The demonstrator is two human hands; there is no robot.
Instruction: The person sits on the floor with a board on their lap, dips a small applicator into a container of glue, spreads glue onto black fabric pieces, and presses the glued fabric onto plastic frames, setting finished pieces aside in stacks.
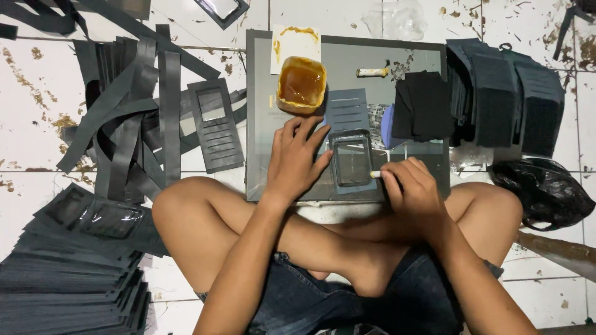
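Tub (302,85) of amber glue, bulging black bag (540,189)

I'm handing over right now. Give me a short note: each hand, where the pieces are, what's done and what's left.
Left hand: flat on the glass board, fingertips pinning the left edge of the window piece.
Right hand: gripping a small applicator, tip at the piece's right edge.
Glue tub: open, at the board's far side, with a slotted panel beside it.
Done: cannot tell how much of the piece is glued. Black stacks lie at lower left and upper right; which are finished is unclear.
Left: the piece under the hands is in work.
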